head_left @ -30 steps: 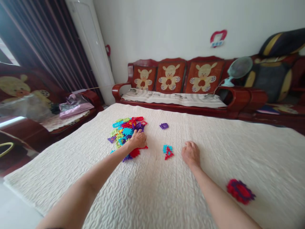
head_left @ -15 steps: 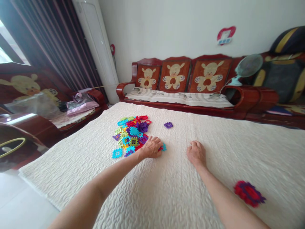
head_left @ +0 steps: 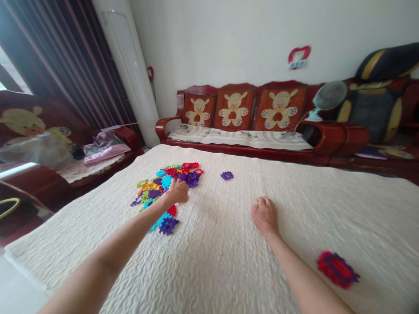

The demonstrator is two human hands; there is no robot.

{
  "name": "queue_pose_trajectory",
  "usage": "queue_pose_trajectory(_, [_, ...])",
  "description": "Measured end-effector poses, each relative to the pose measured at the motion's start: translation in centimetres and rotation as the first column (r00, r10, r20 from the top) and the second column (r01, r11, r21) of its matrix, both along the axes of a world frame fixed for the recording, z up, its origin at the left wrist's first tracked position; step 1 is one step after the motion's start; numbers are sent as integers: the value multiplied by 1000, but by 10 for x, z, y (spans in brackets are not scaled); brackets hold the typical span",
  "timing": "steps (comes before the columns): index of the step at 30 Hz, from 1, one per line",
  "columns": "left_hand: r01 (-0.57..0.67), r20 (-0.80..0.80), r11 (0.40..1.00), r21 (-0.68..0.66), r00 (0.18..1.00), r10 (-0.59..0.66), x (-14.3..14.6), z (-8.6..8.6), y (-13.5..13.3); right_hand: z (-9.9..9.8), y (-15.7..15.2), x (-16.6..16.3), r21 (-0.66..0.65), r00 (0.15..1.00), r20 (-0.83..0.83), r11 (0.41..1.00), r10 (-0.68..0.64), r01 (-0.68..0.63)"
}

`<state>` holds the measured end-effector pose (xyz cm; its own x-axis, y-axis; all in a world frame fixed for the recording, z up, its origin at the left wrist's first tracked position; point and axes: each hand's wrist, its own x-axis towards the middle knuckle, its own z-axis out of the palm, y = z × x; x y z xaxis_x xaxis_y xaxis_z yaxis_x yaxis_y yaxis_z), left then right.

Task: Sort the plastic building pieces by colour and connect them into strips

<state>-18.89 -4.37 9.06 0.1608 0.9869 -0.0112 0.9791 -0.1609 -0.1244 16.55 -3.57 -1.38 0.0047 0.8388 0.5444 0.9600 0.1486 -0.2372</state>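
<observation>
My left hand [head_left: 178, 191] is over the right side of a loose pile of plastic interlocking pieces [head_left: 166, 182], its fingers loosely apart and bent down onto them. Some pieces lie hidden under that hand and forearm. The pile mixes blue, purple, red, green and orange shapes with notched edges. My right hand [head_left: 264, 213] rests on the quilted cover with its fingers curled in, and nothing shows in it. Beyond and between the hands lies a single purple piece [head_left: 226, 175]. A red and purple joined piece [head_left: 338, 269] sits to the right of my right forearm.
A cream quilted cover [head_left: 209, 266] spreads over the table. Behind it stands a wooden sofa [head_left: 242, 148] with bear-patterned cushions. A small fan [head_left: 329, 97] is at the right, and an armchair with a pink bag [head_left: 105, 147] is at the left.
My left hand has moved left, back over the pile. The pile is more spread out, with a purple piece now at its near edge. My right hand stays about where it was.
</observation>
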Motion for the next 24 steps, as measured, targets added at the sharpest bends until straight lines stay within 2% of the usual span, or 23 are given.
queue_pose_trajectory(4, [62,97,997,55,993,-67,74,4,61,0,-2,-1,22,1000,-24,1000,11,-10])
queue_pose_trajectory(8, [101,196,993,63,974,-111,148,-15,113,1,-4,-1,23,1000,-24,1000,8,-7])
queue_pose_trajectory(10, [106,222,993,52,968,-115,169,-28,125,0,-4,0,20,1000,-24,1000,5,-4])
queue_pose_trajectory(12, [125,230,991,47,964,-132,177,-39,129,0,-3,1,10,1000,-20,1000,9,-8])
queue_pose_trajectory(15, [176,216,983,52,959,-183,166,-49,119,0,-2,2,-3,1000,-18,1000,20,-20])
queue_pose_trajectory(17, [198,188,979,55,960,-205,143,-51,107,0,-1,2,-1,1000,-19,1000,19,-19])
queue_pose_trajectory(20, [176,129,982,70,975,-183,90,-47,85,0,-2,2,-8,1000,2,1000,2,-2])
queue_pose_trajectory(24, [87,55,991,97,994,-93,19,-37,53,1,1,2,-42,999,35,999,-17,19])
